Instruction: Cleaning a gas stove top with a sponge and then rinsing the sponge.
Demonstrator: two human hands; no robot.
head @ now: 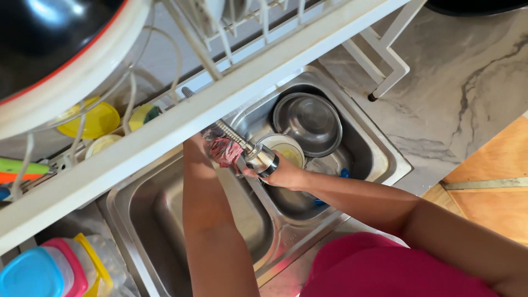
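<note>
A white dish rack [181,124] runs across the view from 8 o'clock to 1 o'clock, its leg [388,82] standing on the grey marbled counter [467,71] at 2 o'clock. Under it lies a steel sink [393,159] with 2 basins. In the right basin sit a steel bowl [308,122] and, just beside it at its 7 o'clock, a white bowl [286,148]. At 10 o'clock, a black pan with a white rim [71,71]. Below it, 2 yellow lids [96,121]. At 7 o'clock stand containers with blue [30,275], pink [69,264] and yellow [93,264] lids. Wooden floor [495,187] shows at 4 o'clock.
</note>
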